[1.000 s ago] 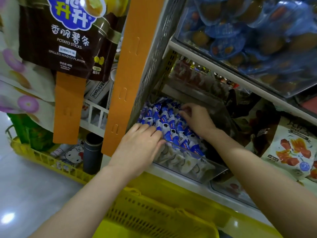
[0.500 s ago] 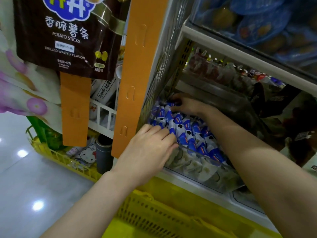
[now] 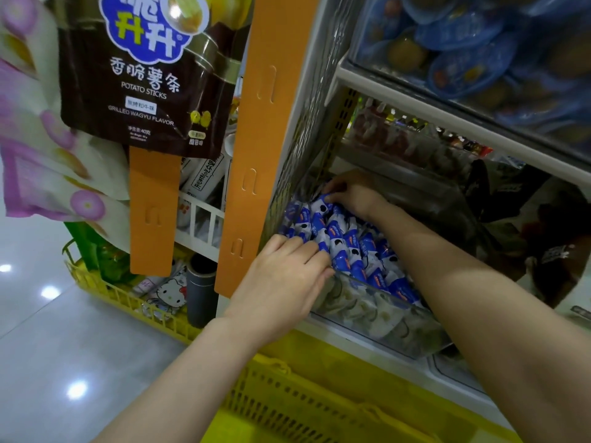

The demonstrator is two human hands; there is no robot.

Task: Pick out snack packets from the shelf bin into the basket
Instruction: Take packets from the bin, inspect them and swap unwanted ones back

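A clear shelf bin (image 3: 380, 318) on the lower shelf holds several small blue-and-white snack packets (image 3: 348, 244). My left hand (image 3: 284, 276) lies over the packets at the bin's near left corner, fingers curled down onto them; what the fingertips hold is hidden. My right hand (image 3: 351, 195) reaches to the back of the bin and its fingers curl round a blue-and-white packet there. A yellow plastic basket (image 3: 307, 404) sits below the shelf, under my forearms.
An orange hanging strip (image 3: 256, 148) and wire mesh side panel (image 3: 307, 139) border the bin on the left. A brown potato sticks bag (image 3: 150, 75) hangs at upper left. A second yellow basket (image 3: 128, 302) with goods stands on the floor. Dark packets (image 3: 511, 225) fill the shelf's right.
My right hand has stayed at the back of the bin and closed round a packet. My left hand has barely shifted on the front packets. The camera view tilted slightly.
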